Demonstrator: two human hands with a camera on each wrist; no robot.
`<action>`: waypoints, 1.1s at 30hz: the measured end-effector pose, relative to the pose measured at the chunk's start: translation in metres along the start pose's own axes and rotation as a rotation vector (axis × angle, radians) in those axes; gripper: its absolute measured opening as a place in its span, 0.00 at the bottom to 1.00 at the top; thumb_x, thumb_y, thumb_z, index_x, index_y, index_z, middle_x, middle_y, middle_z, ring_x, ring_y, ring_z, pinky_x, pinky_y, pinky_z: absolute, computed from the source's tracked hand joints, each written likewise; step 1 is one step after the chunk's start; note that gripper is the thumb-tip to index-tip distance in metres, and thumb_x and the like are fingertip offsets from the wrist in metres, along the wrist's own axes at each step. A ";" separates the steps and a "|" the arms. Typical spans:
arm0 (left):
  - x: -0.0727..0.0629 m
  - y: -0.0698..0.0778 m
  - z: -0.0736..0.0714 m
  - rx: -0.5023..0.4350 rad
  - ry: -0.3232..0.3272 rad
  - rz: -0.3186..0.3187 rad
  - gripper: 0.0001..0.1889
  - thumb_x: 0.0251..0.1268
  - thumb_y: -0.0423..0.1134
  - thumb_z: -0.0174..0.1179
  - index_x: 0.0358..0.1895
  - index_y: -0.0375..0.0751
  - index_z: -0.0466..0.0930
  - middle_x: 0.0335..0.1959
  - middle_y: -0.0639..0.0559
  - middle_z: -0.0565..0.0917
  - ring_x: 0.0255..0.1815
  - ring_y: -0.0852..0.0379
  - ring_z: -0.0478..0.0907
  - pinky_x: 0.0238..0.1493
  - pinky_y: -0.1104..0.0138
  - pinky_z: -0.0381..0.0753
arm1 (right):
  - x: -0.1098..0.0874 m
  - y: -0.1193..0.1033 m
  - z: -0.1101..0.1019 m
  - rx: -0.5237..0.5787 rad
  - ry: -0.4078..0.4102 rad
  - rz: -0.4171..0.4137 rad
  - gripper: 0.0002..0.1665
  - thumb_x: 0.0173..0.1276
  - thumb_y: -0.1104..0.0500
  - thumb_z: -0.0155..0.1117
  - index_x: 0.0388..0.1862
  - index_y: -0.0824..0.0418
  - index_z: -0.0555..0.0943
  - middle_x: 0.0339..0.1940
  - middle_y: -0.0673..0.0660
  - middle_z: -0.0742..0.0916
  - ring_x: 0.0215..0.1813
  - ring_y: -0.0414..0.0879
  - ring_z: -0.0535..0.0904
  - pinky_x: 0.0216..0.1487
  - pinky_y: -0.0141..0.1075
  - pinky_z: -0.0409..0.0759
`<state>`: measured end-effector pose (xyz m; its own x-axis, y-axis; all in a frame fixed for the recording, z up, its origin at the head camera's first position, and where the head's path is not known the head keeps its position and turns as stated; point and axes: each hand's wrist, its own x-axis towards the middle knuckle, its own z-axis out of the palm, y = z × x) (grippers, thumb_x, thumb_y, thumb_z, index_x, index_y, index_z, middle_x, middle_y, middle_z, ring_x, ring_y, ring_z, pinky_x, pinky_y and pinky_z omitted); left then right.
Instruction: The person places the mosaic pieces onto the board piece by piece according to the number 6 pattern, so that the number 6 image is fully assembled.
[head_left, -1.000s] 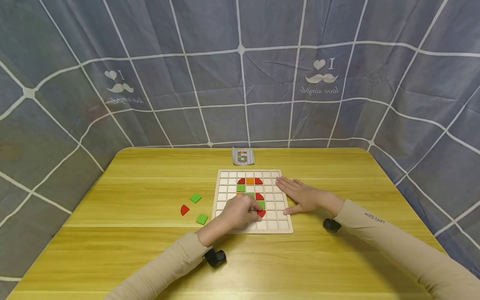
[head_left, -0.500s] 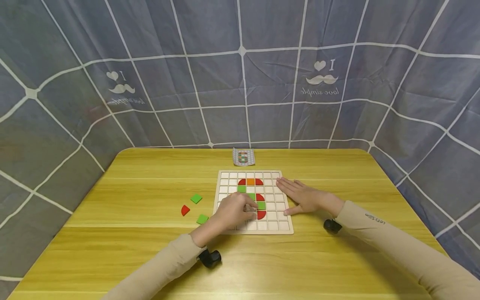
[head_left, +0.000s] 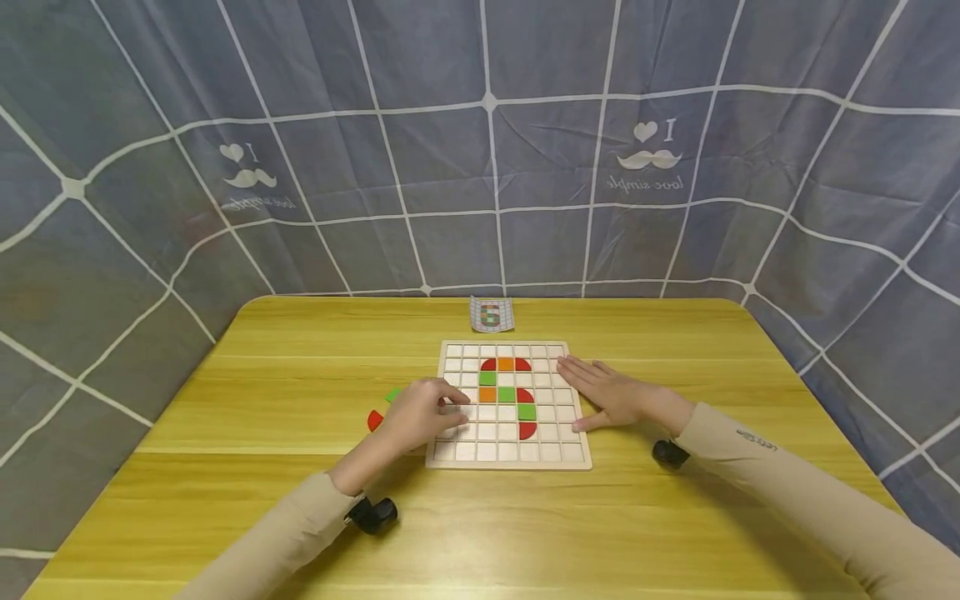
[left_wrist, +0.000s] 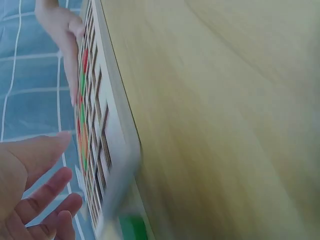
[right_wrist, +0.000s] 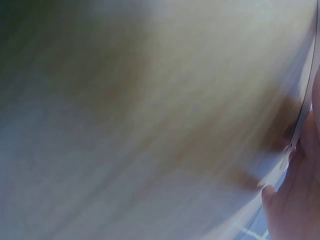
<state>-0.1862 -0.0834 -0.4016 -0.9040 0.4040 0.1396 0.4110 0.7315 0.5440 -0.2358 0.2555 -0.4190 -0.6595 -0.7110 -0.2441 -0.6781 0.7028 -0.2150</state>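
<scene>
A wooden grid board (head_left: 496,452) lies on the table, with red quarter-round, green square and orange square tiles set in a curved figure. One red quarter-round tile (head_left: 527,430) sits at the lower end of that figure. My left hand (head_left: 416,414) hovers over the board's left edge; the left wrist view shows its thumb and fingers apart, nothing between them. My right hand (head_left: 611,395) rests on the board's right edge with straight fingers. Left of the board, a loose red quarter-round tile (head_left: 375,420) and a green tile (head_left: 392,395) are partly covered by my left hand.
A small paper card (head_left: 491,315) printed with a coloured tile figure lies behind the board. In the left wrist view a green tile (left_wrist: 133,227) lies by the board's edge. A grey checked curtain (head_left: 450,150) hangs behind the wooden table (head_left: 600,533).
My left hand has moved left from the lower right red tile to the board's left edge, uncovering the middle tiles and covering a loose green one. My right hand stays put.
</scene>
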 end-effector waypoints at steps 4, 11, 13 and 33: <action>-0.009 -0.016 -0.010 -0.004 0.009 -0.014 0.11 0.53 0.41 0.71 0.41 0.44 0.88 0.39 0.52 0.86 0.30 0.61 0.76 0.27 0.71 0.71 | 0.000 -0.001 0.000 0.002 0.009 -0.004 0.58 0.67 0.33 0.53 0.78 0.67 0.42 0.80 0.64 0.46 0.80 0.60 0.40 0.75 0.59 0.44; -0.020 -0.044 -0.028 0.021 0.007 0.028 0.15 0.51 0.44 0.72 0.42 0.43 0.87 0.42 0.51 0.87 0.36 0.56 0.79 0.37 0.66 0.77 | 0.000 0.000 0.001 -0.003 0.028 -0.020 0.58 0.67 0.33 0.53 0.78 0.67 0.43 0.79 0.65 0.47 0.79 0.61 0.41 0.74 0.60 0.45; -0.023 -0.051 -0.032 0.030 -0.015 0.057 0.16 0.51 0.45 0.72 0.42 0.43 0.87 0.41 0.52 0.87 0.36 0.56 0.78 0.38 0.65 0.76 | 0.000 0.000 0.001 -0.002 0.032 -0.023 0.58 0.67 0.33 0.53 0.77 0.68 0.43 0.79 0.65 0.47 0.79 0.61 0.41 0.74 0.60 0.45; -0.031 -0.067 -0.042 -0.002 -0.261 0.148 0.15 0.48 0.38 0.74 0.42 0.42 0.87 0.40 0.55 0.87 0.45 0.56 0.80 0.47 0.66 0.79 | 0.000 0.000 0.002 0.007 0.022 -0.015 0.58 0.66 0.32 0.53 0.78 0.67 0.42 0.79 0.65 0.46 0.79 0.61 0.40 0.74 0.60 0.44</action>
<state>-0.1903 -0.1681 -0.4080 -0.7736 0.6336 0.0005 0.5355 0.6535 0.5349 -0.2356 0.2557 -0.4206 -0.6562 -0.7218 -0.2199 -0.6857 0.6921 -0.2256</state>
